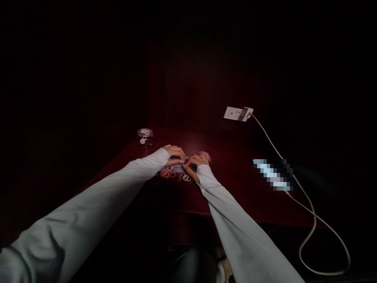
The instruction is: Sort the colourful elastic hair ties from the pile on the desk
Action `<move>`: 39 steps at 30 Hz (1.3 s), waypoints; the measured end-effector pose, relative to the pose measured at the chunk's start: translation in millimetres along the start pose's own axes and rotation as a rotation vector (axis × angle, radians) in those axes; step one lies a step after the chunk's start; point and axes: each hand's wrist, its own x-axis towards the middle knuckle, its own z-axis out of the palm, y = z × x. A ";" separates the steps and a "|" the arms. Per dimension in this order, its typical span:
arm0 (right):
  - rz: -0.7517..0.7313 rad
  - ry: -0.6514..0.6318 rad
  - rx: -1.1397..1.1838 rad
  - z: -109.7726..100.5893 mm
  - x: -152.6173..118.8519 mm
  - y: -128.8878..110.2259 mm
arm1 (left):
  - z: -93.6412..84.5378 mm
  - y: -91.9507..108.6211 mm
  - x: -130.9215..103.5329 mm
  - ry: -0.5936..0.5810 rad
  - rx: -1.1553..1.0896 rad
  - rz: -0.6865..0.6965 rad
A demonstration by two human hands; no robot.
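Several small colourful elastic hair ties [173, 174] lie in a loose heap on the dark red table, orange, yellow, purple and pale ones among them. Over the heap's left side is my left hand [175, 153], fingers curled and thumb against the fingertips in a pinch. My right hand [196, 163] comes in from the right, its thumb and fingers also pinched, tips close to the left fingertips. What lies between the fingers is too small to make out. Just behind my right hand sits a pink bunch of thin strands [205, 155], partly hidden by it.
A clear jar [145, 137] with pink pieces stands at the table's [229, 184] back left. To the right lies a blurred-out phone-like device [272, 175] on a white cable [314, 220], which loops past the table edge. A charger sits in the wall socket [234, 113].
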 end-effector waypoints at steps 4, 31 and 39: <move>0.006 -0.006 0.001 1.5 0.8 2.4 | -1.7 1.8 -0.3 0.000 0.035 -0.018; 0.038 -0.006 0.023 7.3 6.0 7.4 | -9.9 9.3 -2.2 0.091 0.256 -0.098; 0.035 0.013 0.092 5.3 5.0 3.7 | -6.2 -5.1 -3.5 0.254 0.316 -0.200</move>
